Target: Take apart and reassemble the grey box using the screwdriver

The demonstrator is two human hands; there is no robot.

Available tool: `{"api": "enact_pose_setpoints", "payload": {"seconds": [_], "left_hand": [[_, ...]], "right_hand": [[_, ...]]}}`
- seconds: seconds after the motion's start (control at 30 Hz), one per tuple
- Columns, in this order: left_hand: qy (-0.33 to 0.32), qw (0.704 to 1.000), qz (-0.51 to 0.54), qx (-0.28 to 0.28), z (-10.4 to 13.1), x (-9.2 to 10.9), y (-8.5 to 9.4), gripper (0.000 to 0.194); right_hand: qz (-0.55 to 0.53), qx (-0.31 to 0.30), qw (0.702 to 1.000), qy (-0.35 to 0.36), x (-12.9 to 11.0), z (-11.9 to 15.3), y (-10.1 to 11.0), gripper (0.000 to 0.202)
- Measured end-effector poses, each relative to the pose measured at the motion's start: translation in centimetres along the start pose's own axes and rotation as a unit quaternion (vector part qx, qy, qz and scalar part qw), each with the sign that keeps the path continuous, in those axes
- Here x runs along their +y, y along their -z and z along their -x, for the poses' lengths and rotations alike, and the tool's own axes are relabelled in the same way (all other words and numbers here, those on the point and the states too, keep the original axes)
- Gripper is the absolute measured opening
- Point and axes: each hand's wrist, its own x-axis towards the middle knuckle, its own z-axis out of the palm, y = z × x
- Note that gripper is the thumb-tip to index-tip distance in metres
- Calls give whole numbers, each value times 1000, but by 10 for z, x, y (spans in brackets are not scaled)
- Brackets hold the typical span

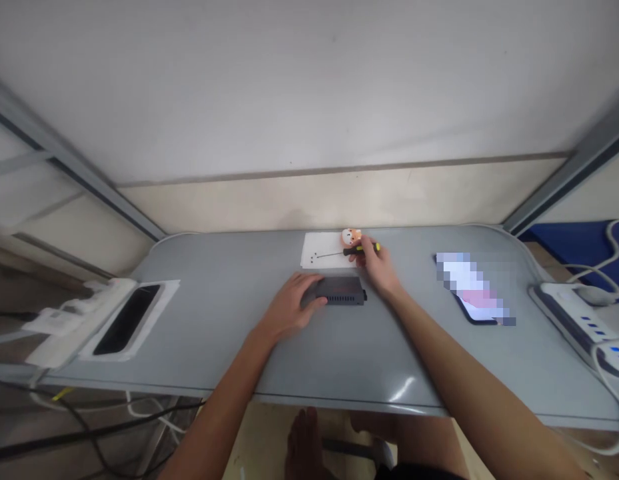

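My left hand (294, 303) grips the left end of a flat dark box (342, 291) with a row of vent slots along its near side. The box lies on the grey table. In my right hand (376, 263) is a screwdriver (353, 251) with a black and yellow handle, its thin shaft pointing left. The tip is over a white sheet of paper (326, 241), close to several tiny dark screws (312, 259). Whether the tip touches a screw I cannot tell. Just behind my right hand sits a small orange and white animal-faced figure (350, 237).
A lit phone (469, 287), partly blurred out, lies to the right, beside a white power strip (584, 320) with cables. At the left, a dark phone (128, 320) rests on white paper near another power strip (82, 323). A wall rises behind the table (214, 280).
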Motion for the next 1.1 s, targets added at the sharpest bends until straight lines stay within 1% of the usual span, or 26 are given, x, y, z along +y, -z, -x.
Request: {"api": "enact_pose_setpoints", "payload": {"seconds": [0.13, 0.17, 0.23, 0.3, 0.37, 0.43, 0.53, 0.6, 0.67, 0.77, 0.83, 0.97, 1.1], "left_hand": [[28, 999, 15, -7, -19, 5, 4, 31], [42, 999, 22, -13, -25, 6, 5, 32], [68, 997, 41, -19, -36, 7, 4, 39], [86, 994, 63, -10, -44, 5, 1, 43], [88, 992, 90, 5, -47, 2, -4, 42], [78, 989, 120, 35, -45, -3, -11, 40], [54, 980, 145, 124, -37, -9, -19, 40], [39, 975, 137, 173, -33, -12, -21, 38], [20, 974, 115, 195, -31, -13, -21, 34], [-13, 978, 75, 196, -30, -12, -19, 28], [-27, 980, 55, 191, -29, -11, -19, 27], [-38, 980, 33, 194, -26, -7, -20, 26], [-44, 979, 21, 196, -25, -2, -20, 20]], "right_hand": [[-111, 48, 992, -26, -1, -5, 7, 48], [-141, 61, 988, -30, -3, -6, 10, 46], [-181, 82, 980, -31, -7, -8, 16, 43], [-199, 94, 975, -20, -12, -9, 22, 41], [-204, 97, 974, -7, -17, -8, 27, 39], [-207, 91, 974, -1, -21, -6, 28, 38], [-190, 64, 980, -5, -24, -2, 26, 40], [-163, 42, 986, -7, -24, 0, 23, 44], [-143, 25, 989, -10, -25, 3, 20, 47], [-136, 18, 990, -13, -26, 5, 16, 48], [-138, 17, 990, -15, -25, 5, 15, 47], [-147, 5, 989, -23, -24, 6, 12, 45], [-135, 11, 990, -27, -24, 6, 11, 46]]}}
